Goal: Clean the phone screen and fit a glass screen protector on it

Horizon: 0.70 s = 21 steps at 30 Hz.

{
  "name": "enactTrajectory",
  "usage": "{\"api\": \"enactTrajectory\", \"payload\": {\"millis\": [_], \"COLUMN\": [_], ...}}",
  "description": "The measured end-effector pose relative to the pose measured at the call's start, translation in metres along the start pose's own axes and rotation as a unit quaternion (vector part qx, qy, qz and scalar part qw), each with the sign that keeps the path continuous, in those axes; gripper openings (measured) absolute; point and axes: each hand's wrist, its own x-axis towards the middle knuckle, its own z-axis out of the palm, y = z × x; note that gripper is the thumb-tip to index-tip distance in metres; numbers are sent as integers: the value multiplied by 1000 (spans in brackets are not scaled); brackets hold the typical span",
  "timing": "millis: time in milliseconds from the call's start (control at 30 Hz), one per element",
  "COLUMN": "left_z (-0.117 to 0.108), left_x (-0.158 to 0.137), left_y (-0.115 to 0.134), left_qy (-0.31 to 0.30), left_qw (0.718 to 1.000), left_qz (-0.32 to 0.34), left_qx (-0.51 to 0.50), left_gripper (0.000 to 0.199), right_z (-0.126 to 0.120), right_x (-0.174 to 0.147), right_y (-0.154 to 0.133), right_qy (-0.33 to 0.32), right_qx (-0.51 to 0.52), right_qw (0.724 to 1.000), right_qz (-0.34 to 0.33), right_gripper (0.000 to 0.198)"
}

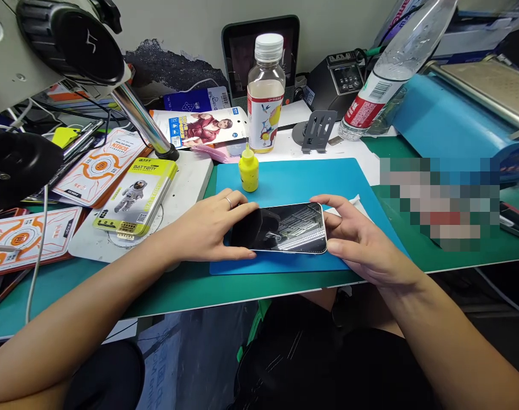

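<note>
A smartphone with a dark, glossy screen lies sideways, face up, over the blue mat; overhead lights reflect in its glass. My left hand, with a ring on one finger, closes on the phone's left end, thumb along the near edge and fingers along the far edge. At the opposite end, my right hand grips the corners between thumb and fingers. Just beyond the phone a small yellow dropper bottle stands upright. A scrap of white paper or tissue shows partly behind my right fingers.
A microscope stand rises at left, beside a yellow battery package and orange-white screen boxes. Behind stand a drink bottle, a phone stand and a tilted water bottle. A blue machine sits at right, near a pixelated patch.
</note>
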Motion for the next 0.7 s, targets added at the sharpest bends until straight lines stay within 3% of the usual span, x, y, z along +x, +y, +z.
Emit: {"api": "enactTrajectory", "payload": {"millis": [700], "left_z": [2], "left_x": [0], "left_y": [0], "left_qy": [0], "left_qw": [1000], "left_qz": [-10], "left_qx": [1], "left_gripper": [72], "right_z": [-3], "right_x": [-2], "right_y": [-2], "right_qy": [16], "right_qx": [-41], "right_qw": [999], "right_qz": [14], "right_gripper": [70]}}
